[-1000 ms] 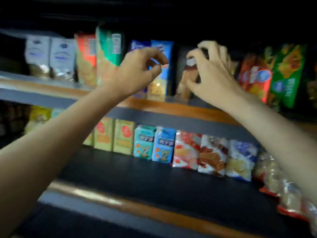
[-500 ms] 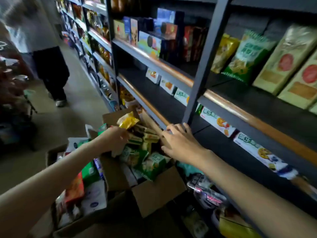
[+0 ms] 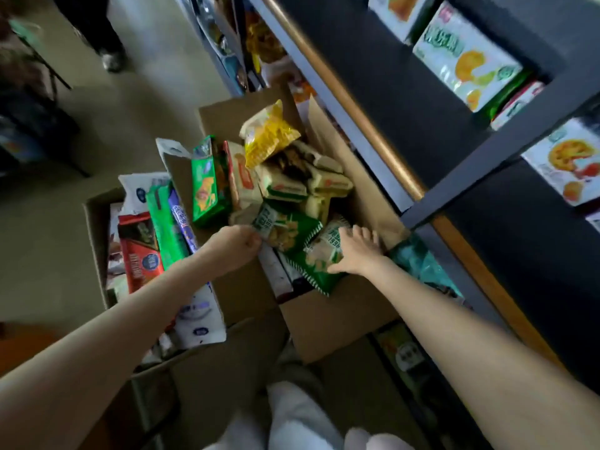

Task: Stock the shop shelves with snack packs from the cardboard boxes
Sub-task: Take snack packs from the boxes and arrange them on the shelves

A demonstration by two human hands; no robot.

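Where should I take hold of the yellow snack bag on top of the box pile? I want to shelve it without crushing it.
Take the yellow snack bag by its crimped top seal, the flat edge pointing up toward the shelf side. It sits tilted on top of the pile in the cardboard box, so come from above; the puffed middle would probably crush under a grip.

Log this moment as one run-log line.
phase: picking from cardboard box | left hand: pinches green snack pack | right hand: fingers spread on second green pack | shelves: partly stocked
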